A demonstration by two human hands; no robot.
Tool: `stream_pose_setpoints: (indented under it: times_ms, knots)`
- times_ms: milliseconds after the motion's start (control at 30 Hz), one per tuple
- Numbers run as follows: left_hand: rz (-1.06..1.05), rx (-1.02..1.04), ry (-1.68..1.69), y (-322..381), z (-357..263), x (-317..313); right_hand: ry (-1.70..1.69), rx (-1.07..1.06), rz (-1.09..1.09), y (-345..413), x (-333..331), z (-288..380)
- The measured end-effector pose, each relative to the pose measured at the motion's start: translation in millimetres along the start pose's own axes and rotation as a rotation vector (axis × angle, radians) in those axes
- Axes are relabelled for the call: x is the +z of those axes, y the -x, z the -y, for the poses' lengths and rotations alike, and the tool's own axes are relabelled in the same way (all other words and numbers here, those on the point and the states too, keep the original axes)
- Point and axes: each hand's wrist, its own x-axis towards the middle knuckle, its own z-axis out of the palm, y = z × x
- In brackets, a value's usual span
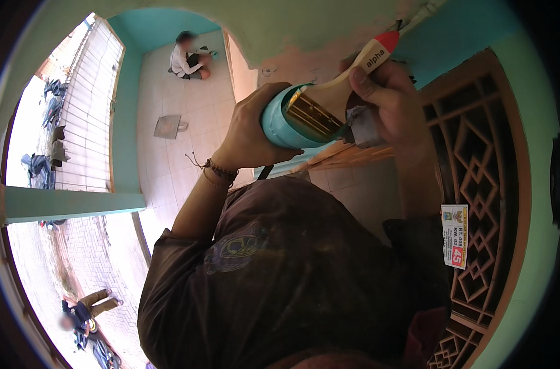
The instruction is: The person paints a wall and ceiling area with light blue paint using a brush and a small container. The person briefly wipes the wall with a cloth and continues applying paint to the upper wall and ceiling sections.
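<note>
My left hand [250, 127] is wrapped around a small round container [284, 127] whose outside is coated in turquoise paint. A broad paintbrush [326, 99] with a pale wooden handle, a red tip and a gold-coloured metal ferrule slants into the container's mouth; the bristles are hidden inside. My right hand [381, 92] grips the brush handle, thumb on top. Close above the hands is a green wall [280, 27] with a patchy, pinkish area. Below the right hand's fingers a greyish object [365, 127] shows in part; I cannot tell what it is.
A wooden lattice door [478, 152] with a printed sign [454, 236] stands at the right. One person [185, 60] sits on the tiled floor, where a grey bag [167, 127] lies. Another person [88, 309] is outside near a motorcycle [105, 353]. A turquoise pillar [72, 204] is at the left.
</note>
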Motion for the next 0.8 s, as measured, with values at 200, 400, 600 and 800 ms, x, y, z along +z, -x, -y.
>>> stream_pose_setpoints:
  times_ms: [200,400,600,800]
  knots:
    - [-0.024,-0.047,0.052,1,6,-1,-0.141,-0.226,-0.193,13,-5,-2]
    - [-0.010,0.016,0.076,-1,9,2,0.461,-0.766,0.122,19,21,-2]
    - [-0.013,-0.057,0.179,-4,2,7,0.671,-1.020,0.046,12,24,-10]
    - [0.022,-0.227,0.235,-7,6,5,0.619,-1.074,0.012,10,19,-32]
